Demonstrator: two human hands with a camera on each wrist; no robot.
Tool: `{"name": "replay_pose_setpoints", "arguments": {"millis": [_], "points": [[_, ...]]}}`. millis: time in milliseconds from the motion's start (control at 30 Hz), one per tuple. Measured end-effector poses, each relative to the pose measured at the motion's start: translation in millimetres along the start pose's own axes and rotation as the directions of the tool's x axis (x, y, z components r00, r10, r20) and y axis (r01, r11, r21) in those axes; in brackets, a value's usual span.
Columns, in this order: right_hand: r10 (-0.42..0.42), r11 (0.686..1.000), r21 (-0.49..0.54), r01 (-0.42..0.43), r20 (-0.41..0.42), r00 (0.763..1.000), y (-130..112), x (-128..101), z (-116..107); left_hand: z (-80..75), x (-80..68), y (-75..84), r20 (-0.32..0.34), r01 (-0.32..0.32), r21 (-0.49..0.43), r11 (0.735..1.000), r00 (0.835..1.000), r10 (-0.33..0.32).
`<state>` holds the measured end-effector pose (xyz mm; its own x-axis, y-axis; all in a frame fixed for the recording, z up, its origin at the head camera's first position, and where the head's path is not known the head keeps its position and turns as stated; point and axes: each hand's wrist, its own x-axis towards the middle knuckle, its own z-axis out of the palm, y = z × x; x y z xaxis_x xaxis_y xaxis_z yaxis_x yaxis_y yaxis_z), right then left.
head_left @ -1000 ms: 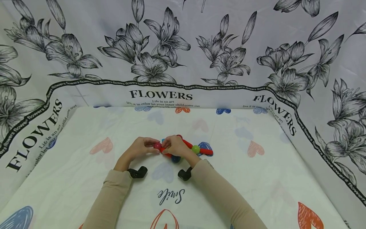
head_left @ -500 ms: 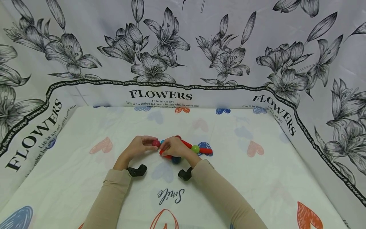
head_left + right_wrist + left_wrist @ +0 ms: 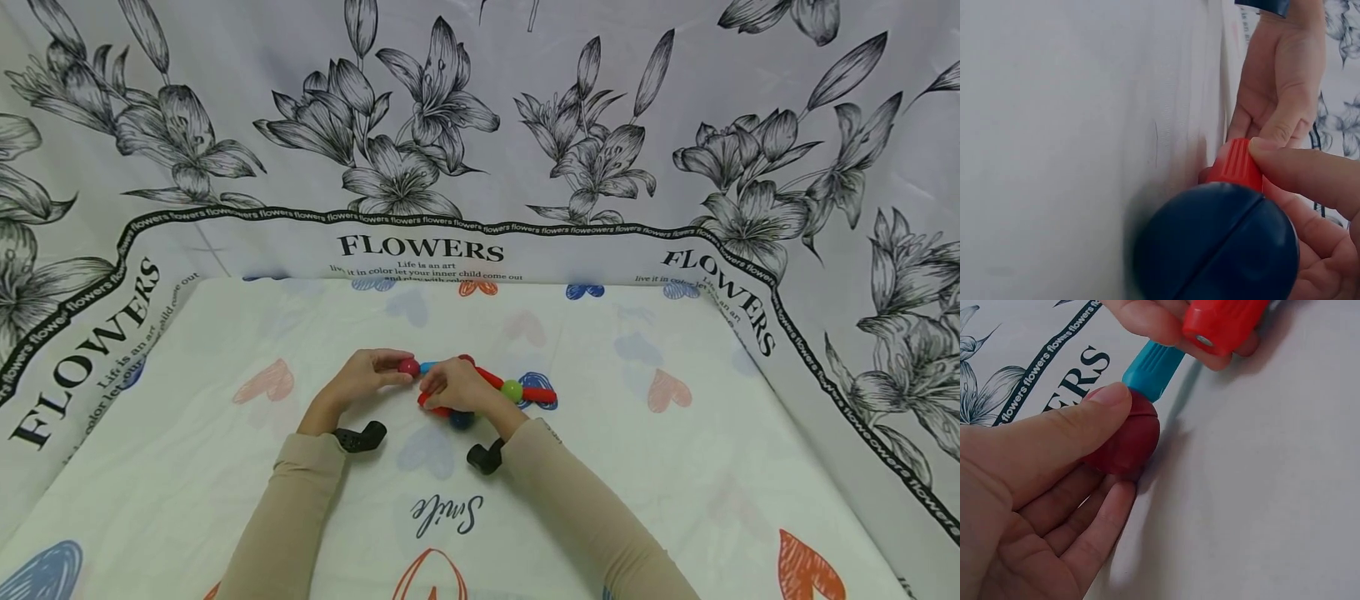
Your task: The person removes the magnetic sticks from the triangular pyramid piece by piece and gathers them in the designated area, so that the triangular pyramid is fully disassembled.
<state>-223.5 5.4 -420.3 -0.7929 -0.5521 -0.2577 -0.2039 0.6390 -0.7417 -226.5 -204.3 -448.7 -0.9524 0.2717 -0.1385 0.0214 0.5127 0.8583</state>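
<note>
My left hand [image 3: 362,379] pinches a dark red ball [image 3: 1127,437] between thumb and fingers, low over the cloth. Against that ball sits the end of a light blue magnetic rod [image 3: 1154,370], which runs toward the right hand. My right hand [image 3: 459,387] pinches a red magnetic rod [image 3: 1239,164] close to its free end, where a small metal tip shows in the left wrist view. A dark blue ball [image 3: 1219,244] is on that rod's other end. Beyond the right hand, a red rod [image 3: 539,395] and a green ball [image 3: 512,391] continue the chain, partly hidden by the hand.
A white cloth [image 3: 637,467] printed with hearts covers the table. Behind it hangs a flower-printed curtain [image 3: 517,183]. Each wrist wears a black camera, the left camera [image 3: 362,437] and the right camera [image 3: 486,457] both close above the cloth.
My left hand has moved slightly away and to the left with the dark red ball, apart from the red rod's end. More of the light blue rod shows. The right hand barely moved.
</note>
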Motion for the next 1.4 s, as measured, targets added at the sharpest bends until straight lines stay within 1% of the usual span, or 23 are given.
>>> {"name": "replay_pose_setpoints", "arguments": {"millis": [167, 267, 333, 400, 500, 567, 633, 700, 867, 1000, 1167, 1400], "points": [[0.009, 0.999, 0.037, -0.008, -0.013, 1.0, 0, 1, 0, 0.1, 0.2, -0.1, -0.006, -0.003, -0.013, 1.0, 1.0, 0.003], [-0.015, 0.998, 0.054, 0.017, -0.038, 0.999, 0, 1, 0, 1.1, -0.1, 0.0, -0.009, -0.005, -0.024, 1.0, 1.0, 0.005], [-0.049, 0.997, 0.056, 0.053, -0.069, 0.996, 0, 1, -2, 1.8, -1.1, 1.0, -0.007, 0.001, -0.039, 0.999, 1.0, -0.002], [-0.097, 0.993, 0.053, 0.104, -0.114, 0.989, 1, 1, -6, 2.4, -2.5, 2.5, -0.007, 0.01, -0.052, 0.999, 1.0, -0.01], [-0.164, 0.984, 0.041, 0.175, -0.194, 0.967, 2, 3, -12, 3.2, -3.8, 4.7, -0.009, 0.015, -0.068, 0.998, 1.0, -0.015], [-0.198, 0.978, 0.026, 0.209, -0.234, 0.952, 4, 6, -15, 3.5, -4.1, 5.4, -0.013, 0.013, -0.066, 0.998, 1.0, -0.014], [-0.213, 0.975, 0.014, 0.223, -0.25, 0.945, 7, 10, -19, 3.6, -4.2, 5.8, -0.019, 0.012, -0.061, 0.998, 1.0, -0.013], [-0.203, 0.978, 0.004, 0.21, -0.24, 0.949, 8, 15, -21, 3.5, -3.9, 5.1, -0.02, 0.015, -0.058, 0.998, 1.0, -0.016], [-0.129, 0.992, -0.017, 0.128, -0.151, 0.98, 14, 22, -27, 3.8, -4.1, 5.3, -0.018, 0.02, -0.062, 0.998, 1.0, -0.021], [-0.087, 0.996, -0.038, 0.084, -0.11, 0.99, 17, 25, -29, 4.9, -3.3, 5.5, -0.02, 0.021, -0.062, 0.998, 1.0, -0.022], [-0.057, 0.997, -0.054, 0.052, -0.104, 0.993, 21, 26, -29, 5.9, -3.8, 5.5, -0.016, 0.035, -0.066, 0.997, 0.999, -0.036], [-0.044, 0.997, -0.061, 0.036, -0.14, 0.989, 24, 28, -27, 3.7, -1.4, -2.0, 0.002, 0.053, -0.075, 0.996, 0.999, -0.053]]}}
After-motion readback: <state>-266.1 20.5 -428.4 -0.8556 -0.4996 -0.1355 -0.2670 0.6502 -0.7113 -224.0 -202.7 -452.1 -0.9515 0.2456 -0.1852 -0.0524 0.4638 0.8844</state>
